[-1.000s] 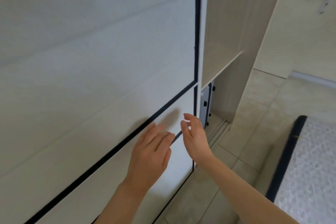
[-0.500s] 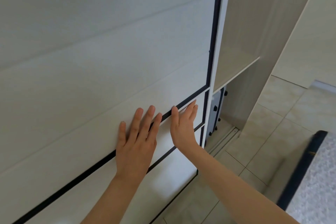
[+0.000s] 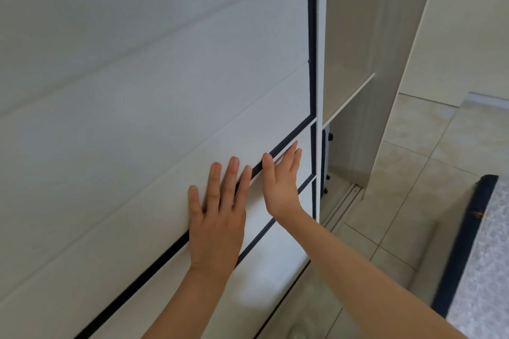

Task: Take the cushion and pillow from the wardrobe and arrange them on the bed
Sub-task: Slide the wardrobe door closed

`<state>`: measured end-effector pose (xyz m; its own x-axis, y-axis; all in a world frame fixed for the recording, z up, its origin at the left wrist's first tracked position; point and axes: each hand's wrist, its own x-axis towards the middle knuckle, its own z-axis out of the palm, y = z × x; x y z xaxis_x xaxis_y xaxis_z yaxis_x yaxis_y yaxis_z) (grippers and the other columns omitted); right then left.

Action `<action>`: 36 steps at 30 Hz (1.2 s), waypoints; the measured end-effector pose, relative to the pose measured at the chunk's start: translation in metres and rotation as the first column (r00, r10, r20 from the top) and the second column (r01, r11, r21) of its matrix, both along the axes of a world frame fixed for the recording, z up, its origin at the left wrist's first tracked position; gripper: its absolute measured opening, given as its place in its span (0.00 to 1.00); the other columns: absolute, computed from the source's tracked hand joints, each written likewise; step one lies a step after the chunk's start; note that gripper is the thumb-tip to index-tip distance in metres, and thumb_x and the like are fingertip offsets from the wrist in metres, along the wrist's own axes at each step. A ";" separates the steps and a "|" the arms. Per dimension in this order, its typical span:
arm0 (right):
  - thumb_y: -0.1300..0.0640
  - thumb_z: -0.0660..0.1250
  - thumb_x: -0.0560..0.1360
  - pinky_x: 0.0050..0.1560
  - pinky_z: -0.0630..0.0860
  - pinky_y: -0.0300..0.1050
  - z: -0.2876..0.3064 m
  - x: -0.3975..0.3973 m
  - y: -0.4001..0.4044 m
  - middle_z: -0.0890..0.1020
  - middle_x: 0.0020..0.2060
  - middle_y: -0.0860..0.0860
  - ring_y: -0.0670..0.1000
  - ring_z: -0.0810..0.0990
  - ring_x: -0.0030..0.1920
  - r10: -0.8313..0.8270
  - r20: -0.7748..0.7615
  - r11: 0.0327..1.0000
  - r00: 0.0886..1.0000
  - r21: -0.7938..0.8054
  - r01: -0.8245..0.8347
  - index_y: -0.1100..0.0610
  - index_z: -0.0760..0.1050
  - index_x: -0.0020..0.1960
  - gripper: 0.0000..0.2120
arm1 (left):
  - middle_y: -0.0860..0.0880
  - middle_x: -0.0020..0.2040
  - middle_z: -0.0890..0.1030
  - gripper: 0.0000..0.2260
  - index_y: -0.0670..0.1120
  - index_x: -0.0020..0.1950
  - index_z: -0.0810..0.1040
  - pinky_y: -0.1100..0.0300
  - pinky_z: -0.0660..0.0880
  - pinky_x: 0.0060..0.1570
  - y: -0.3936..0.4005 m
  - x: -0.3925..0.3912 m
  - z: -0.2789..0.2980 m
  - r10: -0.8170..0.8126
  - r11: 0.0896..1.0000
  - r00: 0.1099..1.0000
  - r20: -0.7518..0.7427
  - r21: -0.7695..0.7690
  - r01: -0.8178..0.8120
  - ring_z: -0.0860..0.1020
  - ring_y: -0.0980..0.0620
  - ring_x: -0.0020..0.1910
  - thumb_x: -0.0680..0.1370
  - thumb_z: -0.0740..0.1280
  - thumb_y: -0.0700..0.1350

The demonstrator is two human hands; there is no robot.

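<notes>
A white sliding wardrobe door (image 3: 154, 96) with dark trim lines fills the left and middle of the head view. My left hand (image 3: 217, 217) lies flat against it, fingers spread across a dark strip. Just to the right, my right hand (image 3: 281, 181) also presses flat on the door, near its right edge. To the right of the door edge the wardrobe interior (image 3: 349, 44) shows a bare wooden shelf (image 3: 348, 99). No cushion or pillow is visible. A corner of the bed (image 3: 482, 261), grey patterned with a dark border, sits at the lower right.
A dark object with small black wheels or knobs (image 3: 327, 157) stands inside the wardrobe under the shelf. The door's floor track (image 3: 344, 201) runs along beige floor tiles (image 3: 407, 195). A pale wall (image 3: 468, 30) rises at the right.
Both hands rose from in front of the door and now press flat on it. The view has shifted, so the door edge sits further right and more of the open compartment shows.
</notes>
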<state>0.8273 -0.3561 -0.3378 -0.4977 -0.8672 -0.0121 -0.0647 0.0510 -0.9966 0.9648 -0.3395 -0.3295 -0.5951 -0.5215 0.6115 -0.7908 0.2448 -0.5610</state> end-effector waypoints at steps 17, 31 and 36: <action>0.41 0.48 0.81 0.73 0.47 0.44 0.013 -0.171 -0.083 0.46 0.79 0.45 0.46 0.44 0.78 -0.212 0.186 0.977 0.959 0.015 0.213 0.49 0.41 0.79 0.31 | 0.46 0.81 0.58 0.32 0.41 0.79 0.60 0.43 0.35 0.76 -0.058 -0.187 0.027 -0.186 0.895 0.970 -0.154 0.381 0.233 0.47 0.43 0.80 0.75 0.61 0.43; 0.40 0.46 0.80 0.76 0.51 0.56 0.012 -0.276 -0.129 0.53 0.79 0.50 0.49 0.50 0.78 -0.271 0.124 0.962 0.955 -0.008 0.274 0.50 0.47 0.79 0.30 | 0.41 0.81 0.44 0.36 0.38 0.80 0.46 0.44 0.25 0.71 -0.095 -0.266 0.042 -0.263 0.841 0.965 0.018 0.494 0.220 0.36 0.42 0.78 0.80 0.61 0.51; 0.38 0.44 0.80 0.68 0.45 0.41 0.008 -0.307 -0.142 0.47 0.79 0.49 0.47 0.45 0.78 -0.267 0.084 0.964 0.960 0.015 0.267 0.50 0.42 0.79 0.32 | 0.43 0.79 0.62 0.31 0.42 0.75 0.70 0.42 0.47 0.76 -0.098 -0.299 0.053 -0.308 0.812 0.945 -0.111 0.487 0.322 0.54 0.40 0.79 0.73 0.71 0.44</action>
